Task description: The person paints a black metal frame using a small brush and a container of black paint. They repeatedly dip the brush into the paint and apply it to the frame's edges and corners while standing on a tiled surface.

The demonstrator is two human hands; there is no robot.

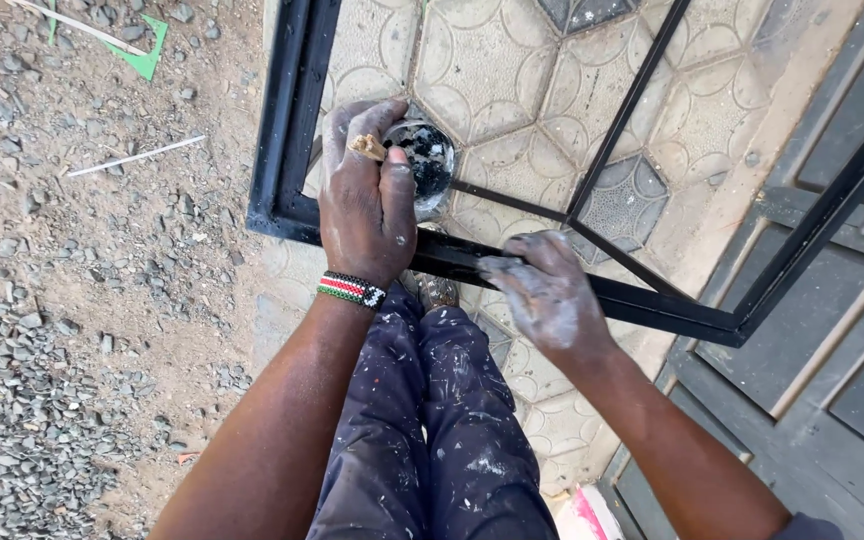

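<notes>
My left hand (367, 205) grips a tin (427, 160) and stick (367, 147); my right hand (547, 290), fingers flat, presses the black frame (652, 300). Gravel (42, 350) lies at nine o'clock, a door (832, 380) at four.

Patterned paving (512, 60) at 12 o'clock, gravel (72, 300) at 9, dark panelled door (832, 380) at 4; daylight.

The metal frame (652, 300) lies on the paved floor (512, 70). The left hand (367, 215) rests on the frame's near bar, holding a small tin (430, 160) just beyond it. The right hand (547, 290) presses the same bar to its right. Gravel (72, 330) lies left of the frame.
</notes>
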